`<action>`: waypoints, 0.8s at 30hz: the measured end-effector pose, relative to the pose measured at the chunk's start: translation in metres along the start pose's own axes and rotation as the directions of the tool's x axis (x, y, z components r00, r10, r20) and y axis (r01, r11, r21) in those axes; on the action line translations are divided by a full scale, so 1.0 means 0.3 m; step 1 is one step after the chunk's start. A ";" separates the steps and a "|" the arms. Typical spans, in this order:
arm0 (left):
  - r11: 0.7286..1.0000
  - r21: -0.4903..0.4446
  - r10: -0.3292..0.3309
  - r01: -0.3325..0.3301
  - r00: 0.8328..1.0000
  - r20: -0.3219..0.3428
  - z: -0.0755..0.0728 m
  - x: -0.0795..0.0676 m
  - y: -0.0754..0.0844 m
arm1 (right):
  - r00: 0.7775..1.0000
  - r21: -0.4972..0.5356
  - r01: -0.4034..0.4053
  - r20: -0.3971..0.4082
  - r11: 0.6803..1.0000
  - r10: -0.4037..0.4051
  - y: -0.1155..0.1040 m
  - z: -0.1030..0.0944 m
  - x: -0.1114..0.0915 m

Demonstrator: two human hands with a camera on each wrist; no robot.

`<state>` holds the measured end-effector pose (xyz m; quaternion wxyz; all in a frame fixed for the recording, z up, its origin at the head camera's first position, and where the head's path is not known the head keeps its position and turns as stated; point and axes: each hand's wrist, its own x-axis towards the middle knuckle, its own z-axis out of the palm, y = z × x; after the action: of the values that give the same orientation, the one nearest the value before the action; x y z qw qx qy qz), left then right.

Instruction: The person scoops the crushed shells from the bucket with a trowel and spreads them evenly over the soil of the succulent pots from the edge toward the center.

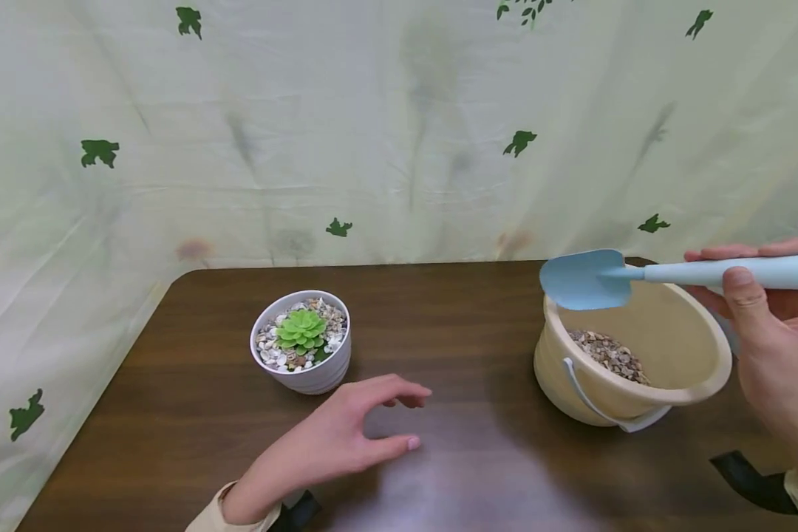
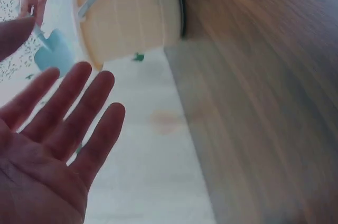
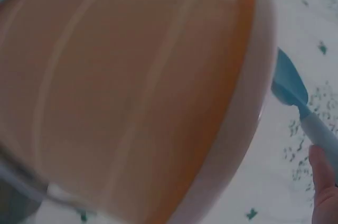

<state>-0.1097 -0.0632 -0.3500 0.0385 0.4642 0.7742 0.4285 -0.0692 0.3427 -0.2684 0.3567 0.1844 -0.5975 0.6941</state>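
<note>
Trowel [image 1: 678, 273], one: light blue, blade and straight handle; held above the far left part of the bucket's rim, blade pointing left, handle close to level. Blade bare as far as seen.

Right hand [image 1: 771, 332]: grip closed about the trowel's handle, thumb on the near side, fingers behind; positioned over the right side of the bucket.

Left hand [image 1: 352, 428]: grip empty, fingers extended and parted, thumb set away from them; palm and spread fingers clear in the left wrist view. Located to the front right of the plant pot, well apart from the bucket.

Bucket [image 1: 668, 329], one: cream, upright at right; pale carrying handle [image 1: 628, 424] lowered against the near side.

Gravel [image 1: 608, 355], mixed grey and brown: visible inside the bucket; depth indeterminable.

Plant pot [image 1: 311, 380], one: white, ribbed, upright at left; contains a green succulent [image 1: 301, 330] amid pale pebbles [image 1: 335, 325].

Counter [image 1: 439, 332]: dark brown, wood-grained; bears bucket and pot.

Cloth [image 1: 366, 111]: pale, printed with green leaves; hangs behind.

Sleeves [image 1: 218, 516], pair: beige, dark bands [image 1: 295, 511] adjoining.
</note>
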 end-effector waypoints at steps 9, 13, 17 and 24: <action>0.959 -0.215 -0.189 0.185 0.982 0.002 0.151 0.228 -0.019 | 0.946 -0.717 0.071 0.269 0.694 0.180 0.046 -0.111 0.029; 0.943 -0.281 -0.194 0.179 0.981 -0.025 0.217 0.318 -0.016 | 0.871 -0.764 0.104 0.379 0.637 0.312 0.105 -0.145 0.059; 0.931 -0.316 -0.208 0.183 0.977 -0.046 0.272 0.400 -0.009 | 0.811 -0.772 0.210 0.480 0.600 0.334 0.161 -0.166 0.079; 0.932 -0.259 -0.270 0.252 0.962 -0.037 0.329 0.542 -0.003 | 0.777 -0.822 0.165 0.449 0.545 0.442 0.201 -0.194 0.096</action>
<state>-0.1572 0.1207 -0.3577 0.1259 0.3328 0.7692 0.5308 -0.1218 0.4046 -0.3036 0.1262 0.1571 -0.9451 0.2572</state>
